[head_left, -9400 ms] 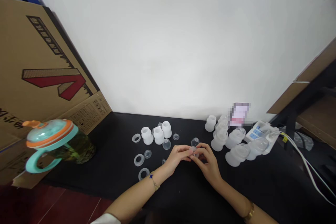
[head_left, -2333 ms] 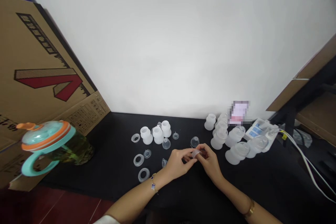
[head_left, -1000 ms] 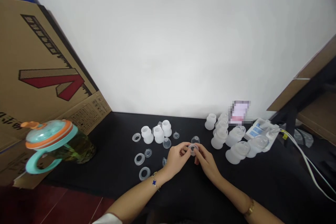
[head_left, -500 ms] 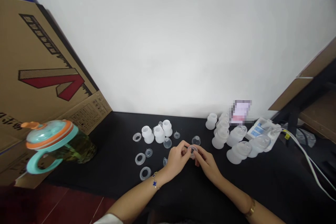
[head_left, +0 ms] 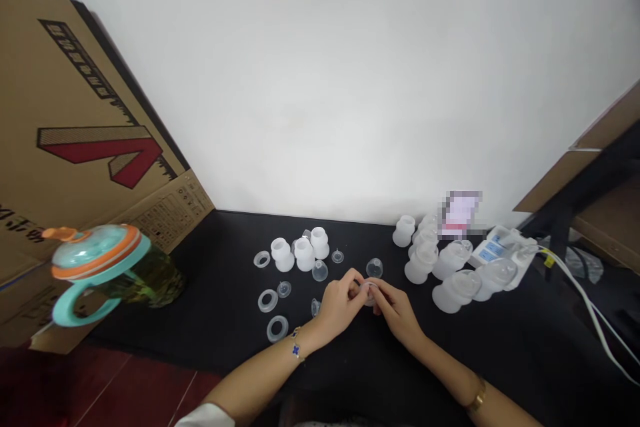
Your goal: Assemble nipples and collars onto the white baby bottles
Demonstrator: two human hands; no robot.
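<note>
My left hand [head_left: 345, 301] and my right hand [head_left: 393, 307] meet above the black table, fingers closed on a translucent bottle collar ring [head_left: 369, 293]. Fingertips cover much of the ring, so whether a teat sits in it I cannot tell. Just beyond my hands lies a clear dome cap [head_left: 375, 268]. Left of them are a clear teat [head_left: 284, 289], another teat [head_left: 337, 255] and a loose ring [head_left: 267, 301]. A second ring [head_left: 277, 328] lies closer to me. Several small white bottles [head_left: 305, 255] stand uncapped behind my left hand.
At right stand several bottles [head_left: 449, 295], some with clear domes, beside a white power strip [head_left: 505, 253] with cables. A pixelated panel [head_left: 459, 213] leans near the wall. A teal-lidded jug [head_left: 120, 273] and a cardboard box [head_left: 95, 107] occupy the left.
Both hands stay together on the ring. The fingers have shifted slightly, with the right thumb now further over the ring's opening. The view has moved a little.
</note>
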